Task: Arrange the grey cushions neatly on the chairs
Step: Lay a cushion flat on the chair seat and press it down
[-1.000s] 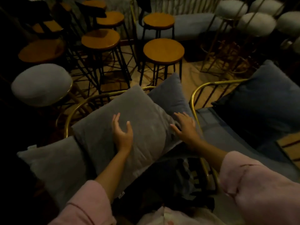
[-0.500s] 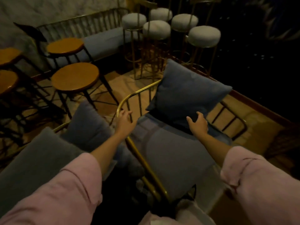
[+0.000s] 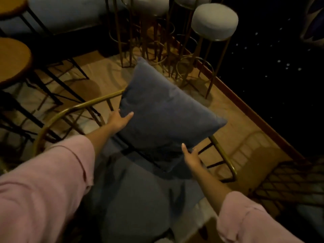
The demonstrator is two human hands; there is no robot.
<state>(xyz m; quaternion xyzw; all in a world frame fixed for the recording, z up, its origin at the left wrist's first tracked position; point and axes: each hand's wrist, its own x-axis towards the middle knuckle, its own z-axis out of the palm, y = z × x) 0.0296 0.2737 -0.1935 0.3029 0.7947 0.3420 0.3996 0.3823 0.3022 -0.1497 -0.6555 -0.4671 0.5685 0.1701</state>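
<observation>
A dark grey square cushion (image 3: 163,116) stands tilted on one corner against the gold-framed chair (image 3: 73,109), over the chair's grey seat pad (image 3: 140,195). My left hand (image 3: 120,120) grips the cushion's left corner, thumb on its front face. My right hand (image 3: 191,156) grips its lower edge on the right, thumb up against the fabric. Both arms wear pink sleeves.
Tall gold-legged stools with pale padded tops (image 3: 214,21) crowd behind the chair. Round wooden stools on black legs (image 3: 12,60) stand at the left. A wooden floor border (image 3: 259,118) runs diagonally at the right, and a wire-mesh piece (image 3: 287,181) lies at lower right.
My view swung right from the first chair's cushions to this chair. Both hands left the lighter cushion, reached across, and now grip the dark cushion at its left corner and lower edge.
</observation>
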